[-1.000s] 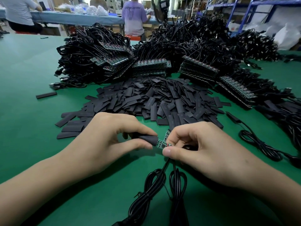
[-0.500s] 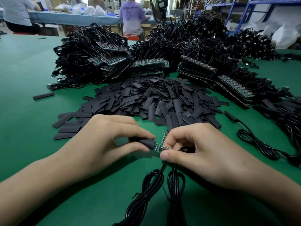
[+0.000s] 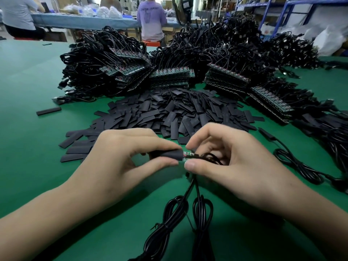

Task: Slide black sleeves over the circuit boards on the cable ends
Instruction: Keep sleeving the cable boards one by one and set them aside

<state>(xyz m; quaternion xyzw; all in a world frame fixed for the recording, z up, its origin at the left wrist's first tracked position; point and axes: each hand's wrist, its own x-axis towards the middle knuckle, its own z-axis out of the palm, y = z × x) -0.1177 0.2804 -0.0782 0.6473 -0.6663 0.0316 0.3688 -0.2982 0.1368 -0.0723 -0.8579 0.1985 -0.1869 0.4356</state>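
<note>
Works just above the near middle of the worktop (image 3: pixel 28 132). With the left hand (image 3: pixel 120 162), pinches a sleeve (image 3: pixel 167 154) between thumb and forefinger; holds it level, long axis left to right, open mouth to the right. With the right hand (image 3: pixel 231 166), pinches the board (image 3: pixel 188 154) at its wired end, thumb below and forefinger above, other fingers curled. Holds the board in line with the sleeve, pointing left into it, only a short green strip showing between the fingertips of the two hands, which sit close together. Lets the cable (image 3: pixel 190 187) drop from under the right hand toward the near edge, down to two tied coils (image 3: pixel 177 210) lying between the forearms.

Beyond the hands, toward the middle: a loose heap (image 3: pixel 178 112) of flat black sleeves, lying every way. Behind it, toward the far edge: stacks (image 3: pixel 171 76) of bare boards among piles of black cable. Left of the heap: one stray sleeve (image 3: pixel 48 111) alone, then wide green surface out to the left edge. Toward the right edge: a sleeved end (image 3: pixel 266 133) with its own cable, well apart from the hands. Green surface also beside both forearms along the near edge.
</note>
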